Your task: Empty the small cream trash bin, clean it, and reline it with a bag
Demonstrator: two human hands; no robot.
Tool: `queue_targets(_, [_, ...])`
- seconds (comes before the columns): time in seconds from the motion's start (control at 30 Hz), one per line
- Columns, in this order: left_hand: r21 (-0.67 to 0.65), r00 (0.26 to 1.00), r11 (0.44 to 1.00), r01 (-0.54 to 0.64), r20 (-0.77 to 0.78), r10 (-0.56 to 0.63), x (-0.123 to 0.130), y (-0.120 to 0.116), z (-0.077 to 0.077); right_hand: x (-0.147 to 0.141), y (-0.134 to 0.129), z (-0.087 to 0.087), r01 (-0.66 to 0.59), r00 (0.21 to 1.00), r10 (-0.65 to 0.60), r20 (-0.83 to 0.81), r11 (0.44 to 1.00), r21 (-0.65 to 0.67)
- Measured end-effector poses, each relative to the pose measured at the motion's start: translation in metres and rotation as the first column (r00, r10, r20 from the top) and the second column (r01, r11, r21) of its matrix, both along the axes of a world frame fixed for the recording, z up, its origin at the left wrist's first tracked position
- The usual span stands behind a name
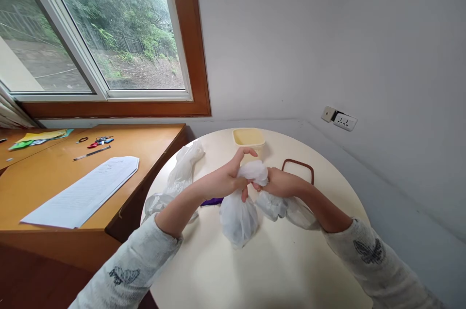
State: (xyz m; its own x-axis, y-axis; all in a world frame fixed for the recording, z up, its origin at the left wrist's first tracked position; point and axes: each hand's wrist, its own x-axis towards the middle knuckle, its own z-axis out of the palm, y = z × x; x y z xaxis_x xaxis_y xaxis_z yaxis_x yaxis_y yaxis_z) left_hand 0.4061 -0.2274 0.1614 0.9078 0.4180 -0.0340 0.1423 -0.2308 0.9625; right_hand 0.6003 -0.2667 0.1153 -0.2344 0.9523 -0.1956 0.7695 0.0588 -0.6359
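Over the round table, a white plastic bag (239, 219) hangs with its lower part bulging and its neck gathered between my hands. My left hand (229, 173) is around the bunched neck, index finger curved out above it and other fingers below. From the other side my right hand (282, 183) pinches the gathered plastic; its fingertips are partly hidden. What the bag contains cannot be made out. Behind my right wrist lies another whitish plastic bag (300, 213). Beyond my left forearm rests a crumpled clear plastic bag (184, 166), and a purple item (211, 201) shows partly beneath that arm.
A pale yellow plastic container (249, 137) stands at the far side of the round table (291, 270), with a brown rim-like frame (312, 173) to its right. The wooden desk (156, 141) at left bears papers (87, 192), a pen (91, 153) and small items.
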Motion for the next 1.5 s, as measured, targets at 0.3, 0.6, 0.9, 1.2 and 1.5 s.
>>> queue_targets(0.3, [0.413, 0.945, 0.904, 0.106, -0.324, 0.037, 0.0, 0.006, 0.002, 0.006, 0.0, 0.015, -0.028, 0.997, 0.026, -0.066, 0.999, -0.038])
queue_targets(0.6, [0.497, 0.974, 0.867, 0.037, -0.214, 0.081, 0.001, -0.002, 0.004, 0.019, -0.004, 0.013, 0.131, 0.936, -0.204, -0.286, 0.958, -0.256])
queue_targets(0.9, [0.52, 0.978, 0.835, 0.182, -0.181, -0.1, 0.003, -0.001, -0.004, 0.032, 0.004, -0.004, 0.189, 0.909, -0.255, -0.329, 0.957, -0.218])
queue_targets(1.2, [0.876, 0.911, 0.473, 0.091, -0.265, 0.315, 0.007, -0.007, -0.01, 0.03, -0.001, 0.002, 0.075, 0.864, -0.203, -0.461, 0.957, -0.28])
queue_targets(1.5, [0.952, 0.813, 0.305, -0.022, -0.16, 0.559, 0.015, -0.001, -0.027, -0.002, -0.022, -0.005, -0.147, 0.638, -0.104, -0.763, 0.956, -0.254])
